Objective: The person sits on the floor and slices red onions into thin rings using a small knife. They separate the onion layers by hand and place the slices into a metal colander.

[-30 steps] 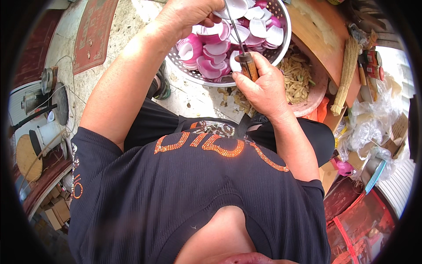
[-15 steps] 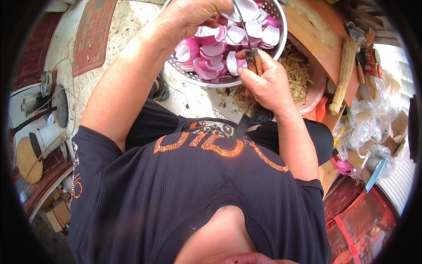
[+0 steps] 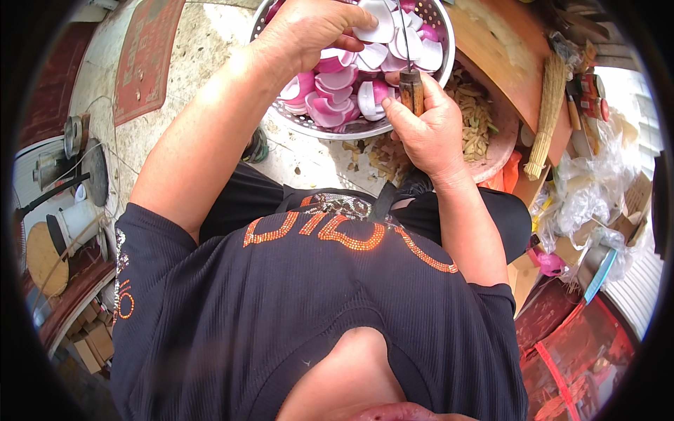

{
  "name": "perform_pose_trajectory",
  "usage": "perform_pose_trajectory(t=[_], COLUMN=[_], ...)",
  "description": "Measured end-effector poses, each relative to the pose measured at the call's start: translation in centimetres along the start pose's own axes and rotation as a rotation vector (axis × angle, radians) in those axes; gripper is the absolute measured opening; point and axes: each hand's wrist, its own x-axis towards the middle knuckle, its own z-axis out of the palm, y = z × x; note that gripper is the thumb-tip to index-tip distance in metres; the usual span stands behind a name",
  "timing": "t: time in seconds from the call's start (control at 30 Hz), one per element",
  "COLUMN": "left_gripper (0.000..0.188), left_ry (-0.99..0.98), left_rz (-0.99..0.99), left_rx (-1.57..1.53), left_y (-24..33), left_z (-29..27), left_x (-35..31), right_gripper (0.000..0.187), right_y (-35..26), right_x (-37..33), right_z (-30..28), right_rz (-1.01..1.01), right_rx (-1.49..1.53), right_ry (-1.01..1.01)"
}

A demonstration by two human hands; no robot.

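Observation:
A metal colander (image 3: 449, 42) full of cut red onion pieces (image 3: 335, 90), purple outside and white inside, stands in front of me. Over its left side reaches my left hand (image 3: 312, 31), thumb and fingers closed on a pale curved onion piece (image 3: 380, 22). My right hand (image 3: 430, 130) is wrapped round the wooden handle of a tool (image 3: 411, 91). Its thin, dark metal shaft points away from me; whether it is a narrow rod or a blade seen edge-on, I cannot tell. Another onion piece (image 3: 366, 100) lies against the right thumb tip.
A pinkish basin (image 3: 505, 151) of yellowish peelings or slices (image 3: 474, 116) stands right of the colander, partly under a wooden board (image 3: 502, 42). Scraps lie on the floor (image 3: 309, 158). Farther right are a straw brush (image 3: 547, 116) and clear plastic bags (image 3: 590, 182).
The tool in my right hand has swung more upright and shifted slightly right. My left fingers have come a little nearer me, still pinching an onion piece, which now shows more of its face.

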Motion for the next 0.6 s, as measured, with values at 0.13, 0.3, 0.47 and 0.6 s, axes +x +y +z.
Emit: perform_pose_trajectory(t=[0.13,0.3,0.47,0.6], left_gripper=[0.036,0.049,0.037,0.042], left_ry=[-0.002,0.032,0.117,0.026], left_rz=[0.046,0.015,0.111,0.208], left_rx=[-0.088,0.066,0.66,1.183], left_y=[-0.2,-0.2,-1.0,-2.2], left_z=[-0.7,-2.6,-3.8,-4.6], left_x=[1.2,3.1,3.4,1.9], right_gripper=[0.027,0.027,0.027,0.027], right_y=[-0.2,-0.1,0.1,-0.5], right_x=[-0.2,-0.3,-0.4,-0.4], right_z=[0.0,0.0,-0.1,0.0], right_rz=[0.035,-0.027,-0.024,-0.009], right_rx=[0.014,0.01,0.009,-0.011], right_ry=[0.014,0.03,0.044,0.028])
